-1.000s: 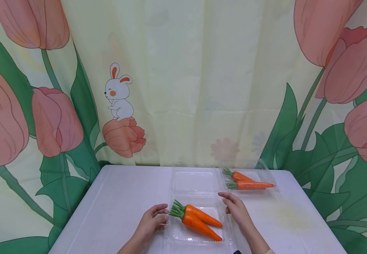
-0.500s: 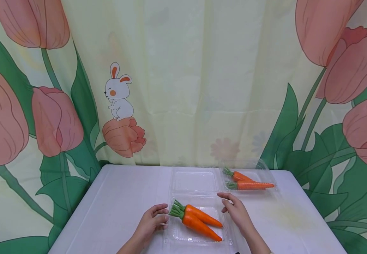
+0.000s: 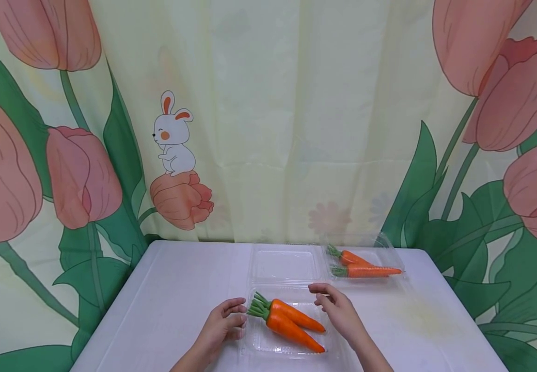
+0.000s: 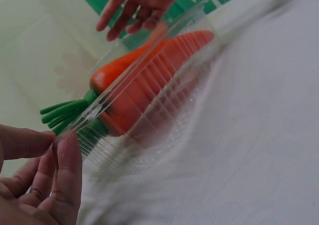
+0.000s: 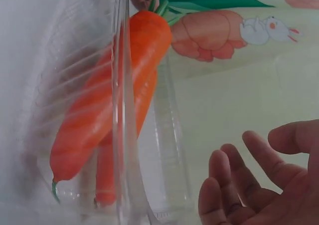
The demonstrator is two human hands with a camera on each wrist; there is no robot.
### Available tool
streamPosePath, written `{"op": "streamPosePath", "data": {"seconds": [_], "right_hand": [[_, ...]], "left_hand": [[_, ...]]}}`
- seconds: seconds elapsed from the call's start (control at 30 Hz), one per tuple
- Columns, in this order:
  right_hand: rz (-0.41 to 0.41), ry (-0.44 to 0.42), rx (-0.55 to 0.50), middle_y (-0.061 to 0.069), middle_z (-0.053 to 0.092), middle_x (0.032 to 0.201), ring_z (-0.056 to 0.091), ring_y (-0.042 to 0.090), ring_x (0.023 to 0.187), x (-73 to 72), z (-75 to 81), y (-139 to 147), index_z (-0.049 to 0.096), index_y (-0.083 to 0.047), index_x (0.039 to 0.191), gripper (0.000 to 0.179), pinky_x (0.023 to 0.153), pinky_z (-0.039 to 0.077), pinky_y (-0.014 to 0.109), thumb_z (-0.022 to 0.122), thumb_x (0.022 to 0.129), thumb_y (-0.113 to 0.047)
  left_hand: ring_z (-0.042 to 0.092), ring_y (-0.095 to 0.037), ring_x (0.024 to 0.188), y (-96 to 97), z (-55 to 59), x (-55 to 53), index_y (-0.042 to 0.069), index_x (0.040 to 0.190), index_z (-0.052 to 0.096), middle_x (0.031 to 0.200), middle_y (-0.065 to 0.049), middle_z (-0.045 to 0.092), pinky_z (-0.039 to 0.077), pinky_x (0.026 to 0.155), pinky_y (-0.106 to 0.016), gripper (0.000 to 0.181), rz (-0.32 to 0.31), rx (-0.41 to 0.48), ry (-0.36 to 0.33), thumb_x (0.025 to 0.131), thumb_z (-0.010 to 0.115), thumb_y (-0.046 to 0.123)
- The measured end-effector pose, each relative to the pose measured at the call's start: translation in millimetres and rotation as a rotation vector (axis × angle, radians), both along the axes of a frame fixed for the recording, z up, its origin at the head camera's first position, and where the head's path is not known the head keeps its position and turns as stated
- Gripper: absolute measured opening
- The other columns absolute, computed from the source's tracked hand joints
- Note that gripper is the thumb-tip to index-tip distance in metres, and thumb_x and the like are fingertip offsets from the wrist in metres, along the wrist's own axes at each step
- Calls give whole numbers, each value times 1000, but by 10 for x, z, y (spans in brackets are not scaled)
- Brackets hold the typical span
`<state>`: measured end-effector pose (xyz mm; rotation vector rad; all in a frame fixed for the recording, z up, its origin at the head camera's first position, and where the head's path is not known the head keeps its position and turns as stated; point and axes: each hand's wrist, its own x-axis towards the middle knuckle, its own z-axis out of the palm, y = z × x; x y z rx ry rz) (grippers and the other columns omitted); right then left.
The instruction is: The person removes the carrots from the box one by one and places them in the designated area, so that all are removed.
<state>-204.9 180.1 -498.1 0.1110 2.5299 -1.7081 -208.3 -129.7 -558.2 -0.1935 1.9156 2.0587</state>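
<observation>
A clear plastic clamshell box [image 3: 261, 345] lies unfolded on the table, its lid [image 3: 284, 266] flat toward the back. Two orange carrots with green stems rest inside, a front carrot [image 3: 291, 332] and a rear carrot [image 3: 300, 316]. My left hand [image 3: 219, 328] is at the box's left side; the left wrist view shows its thumb and fingers [image 4: 69, 170] pinching the rim near the stems. Over the right part of the box hovers my right hand [image 3: 340, 312], fingers loosely extended. In the right wrist view that hand [image 5: 259, 190] holds nothing and stands apart from the rim.
At the back right is another clear box [image 3: 389, 253], with a rear carrot [image 3: 354, 258] and a front carrot [image 3: 373, 270] in it. The white table [image 3: 171, 279] ends at a tulip-and-rabbit curtain [image 3: 259, 129] behind.
My right hand has shifted left, from beside the box's right edge to above its right part. The left hand, the box and the carrots have stayed in place.
</observation>
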Motion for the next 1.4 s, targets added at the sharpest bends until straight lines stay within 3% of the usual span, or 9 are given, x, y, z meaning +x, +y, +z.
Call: {"op": "streamPosePath", "data": {"seconds": [0.17,0.4,0.67,0.83,1.03,1.27,1.4], "right_hand": [[71,-8,39,12,69,128,65,25,104,55,2,-44,67,-10,130,29,95,58,48,57,104,-16],[247,18,111,13,68,127,63,23,106,104,-56,-82,67,-6,128,30,91,58,46,59,103,-19],[438,-6,164,10,67,128,61,25,108,156,-111,-137,66,-9,129,32,99,54,57,63,102,-25],[542,32,216,8,66,129,60,25,108,202,-160,-172,64,-8,133,37,100,53,51,63,101,-28],[528,-16,215,9,63,135,58,28,114,223,-182,-258,58,-11,140,47,106,46,65,66,100,-34],[473,1,252,10,62,135,58,28,110,237,-244,-376,56,-12,142,51,102,48,62,69,98,-34],[407,-22,242,10,63,133,58,29,110,235,-284,-437,57,-10,140,52,103,47,65,74,93,-24]], "left_hand": [[65,-17,87,-1,5,5,-2,146,49,119,-9,66,62,70,-29,58,-3,-4,-5,92,70,5],[65,-17,88,6,12,10,-2,146,49,118,-9,66,62,70,-29,58,-4,0,-4,92,69,5],[65,-17,89,13,-5,12,-2,146,48,117,-8,66,62,70,-30,58,-3,5,2,92,69,4],[66,-17,89,23,10,14,-2,146,49,118,-8,66,62,70,-30,58,3,3,2,92,69,5],[66,-16,88,28,46,28,-2,145,50,118,-9,65,63,71,-30,58,15,-1,-1,92,71,5],[66,-15,88,21,55,47,-4,145,50,116,-8,65,62,69,-29,58,10,10,11,91,70,4],[66,-14,86,6,47,57,-5,145,49,113,-6,66,61,68,-28,60,9,23,25,89,70,3]]}}
